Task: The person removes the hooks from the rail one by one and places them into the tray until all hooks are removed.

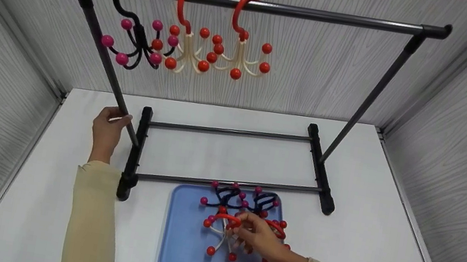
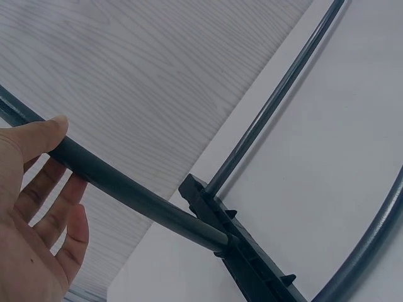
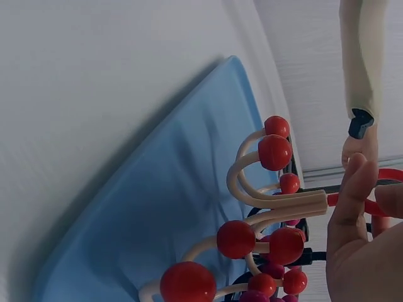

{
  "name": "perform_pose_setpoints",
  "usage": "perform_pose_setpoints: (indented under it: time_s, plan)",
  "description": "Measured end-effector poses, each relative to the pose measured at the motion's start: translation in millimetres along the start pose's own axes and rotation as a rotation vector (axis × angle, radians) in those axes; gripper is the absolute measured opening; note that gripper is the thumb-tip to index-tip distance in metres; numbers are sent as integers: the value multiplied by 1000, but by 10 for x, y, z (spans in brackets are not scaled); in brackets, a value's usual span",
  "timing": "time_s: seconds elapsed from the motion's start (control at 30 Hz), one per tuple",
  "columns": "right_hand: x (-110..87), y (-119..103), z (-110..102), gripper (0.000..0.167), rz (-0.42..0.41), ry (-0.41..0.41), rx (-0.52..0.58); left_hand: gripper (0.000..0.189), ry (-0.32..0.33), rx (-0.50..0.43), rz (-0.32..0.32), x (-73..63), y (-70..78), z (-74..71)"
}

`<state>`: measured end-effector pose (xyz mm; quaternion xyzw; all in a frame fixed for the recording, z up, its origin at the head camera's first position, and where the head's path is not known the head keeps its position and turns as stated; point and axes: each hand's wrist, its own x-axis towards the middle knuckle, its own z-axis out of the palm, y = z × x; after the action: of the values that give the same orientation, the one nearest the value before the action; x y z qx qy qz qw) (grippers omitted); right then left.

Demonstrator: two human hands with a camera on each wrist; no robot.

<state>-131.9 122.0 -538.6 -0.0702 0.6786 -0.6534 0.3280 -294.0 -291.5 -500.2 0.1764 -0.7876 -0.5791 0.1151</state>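
My left hand [image 1: 106, 133] holds the left upright [image 1: 106, 59] of a black rack, low down; in the left wrist view the thumb lies over the tube and fingertips touch its underside. Over the blue tray [image 1: 179, 239], my right hand [image 1: 262, 239] pinches the red hook [image 1: 224, 217] of a cream multi-prong hanger with red ball tips. The right wrist view shows its cream prongs [image 3: 296, 201] above the tray. Black hangers with pink balls [image 1: 225, 197] and another red-hooked hanger [image 1: 278, 228] lie in the tray, partly behind the right hand.
From the rack's top bar [image 1: 326, 17] hang a black hanger [image 1: 139, 41] with mostly pink balls and two red-hooked cream hangers [image 1: 188, 46]. The rack's base bars [image 1: 233, 133] lie behind the tray. Grey wood-grain panels [image 1: 462, 139] enclose the white table [image 1: 360, 245].
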Motion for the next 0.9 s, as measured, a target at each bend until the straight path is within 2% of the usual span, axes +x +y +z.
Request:
perform_pose_setpoints:
  time_s: [0.63, 0.9]
  plan:
    - [13, 139, -39, 22, 5, 16, 12, 34, -6, -22, -3, 14, 5, 1]
    - [-94, 78, -59, 25, -36, 39, -59, 36, -6, -1, -15, 5, 13, -13]
